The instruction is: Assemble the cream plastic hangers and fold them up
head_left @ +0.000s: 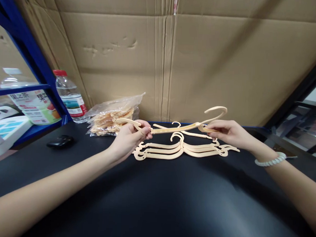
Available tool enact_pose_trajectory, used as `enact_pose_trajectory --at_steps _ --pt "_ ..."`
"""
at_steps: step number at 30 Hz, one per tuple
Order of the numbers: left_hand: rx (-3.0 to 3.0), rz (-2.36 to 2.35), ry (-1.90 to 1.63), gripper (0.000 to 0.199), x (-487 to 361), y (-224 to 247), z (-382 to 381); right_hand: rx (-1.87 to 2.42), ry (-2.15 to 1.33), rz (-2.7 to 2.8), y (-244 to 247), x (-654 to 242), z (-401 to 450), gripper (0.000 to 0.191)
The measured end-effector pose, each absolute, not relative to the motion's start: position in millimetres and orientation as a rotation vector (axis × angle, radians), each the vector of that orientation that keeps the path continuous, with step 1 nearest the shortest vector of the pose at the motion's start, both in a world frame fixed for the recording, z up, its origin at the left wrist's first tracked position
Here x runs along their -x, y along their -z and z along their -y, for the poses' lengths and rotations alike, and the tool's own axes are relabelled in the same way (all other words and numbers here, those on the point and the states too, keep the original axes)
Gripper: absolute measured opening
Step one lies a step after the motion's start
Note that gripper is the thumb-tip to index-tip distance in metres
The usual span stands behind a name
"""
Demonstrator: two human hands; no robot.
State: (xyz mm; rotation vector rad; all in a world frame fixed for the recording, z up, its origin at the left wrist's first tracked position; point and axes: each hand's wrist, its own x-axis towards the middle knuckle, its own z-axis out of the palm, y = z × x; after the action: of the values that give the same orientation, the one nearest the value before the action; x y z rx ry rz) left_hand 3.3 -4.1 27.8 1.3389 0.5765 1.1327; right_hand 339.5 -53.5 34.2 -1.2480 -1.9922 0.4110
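Note:
Between my two hands a cream plastic clothes hanger (pixel 174 130) is held up above the black table. My left hand (pixel 132 136) pinches its left part, and a curved end piece sticks out above the fingers. The fingers of my right hand (pixel 228 132) are closed on the folded right part, beside the hanger's hook, which curves up and to the left. Just below and behind, several similar hangers (pixel 164 155) lie stacked on the table, hooks pointing away from me. Another hanger (pixel 193 134) lies behind that stack, partly hidden by the held one.
A clear plastic bag (pixel 113 118) of cream hanger parts lies at the back left. Beside it stands a red-capped bottle (pixel 70 98). A black mouse (pixel 60 141) rests on the black table (pixel 155 198) at left. Cardboard (pixel 118 61) walls the back; blue shelving (pixel 28 48) borders the left.

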Motion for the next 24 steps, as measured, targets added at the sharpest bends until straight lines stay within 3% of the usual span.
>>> enact_pose_trajectory --at_steps 15,24 --pt "-1.346 -0.357 -0.784 0.024 6.5 -27.8 -0.8 1.255 -0.358 2.030 -33.5 -345.2 52.8 0.029" --pt "-1.282 -0.409 -0.785 0.025 3.7 -25.6 1.5 1.246 -0.298 2.058 -32.3 -345.6 53.0 0.025"
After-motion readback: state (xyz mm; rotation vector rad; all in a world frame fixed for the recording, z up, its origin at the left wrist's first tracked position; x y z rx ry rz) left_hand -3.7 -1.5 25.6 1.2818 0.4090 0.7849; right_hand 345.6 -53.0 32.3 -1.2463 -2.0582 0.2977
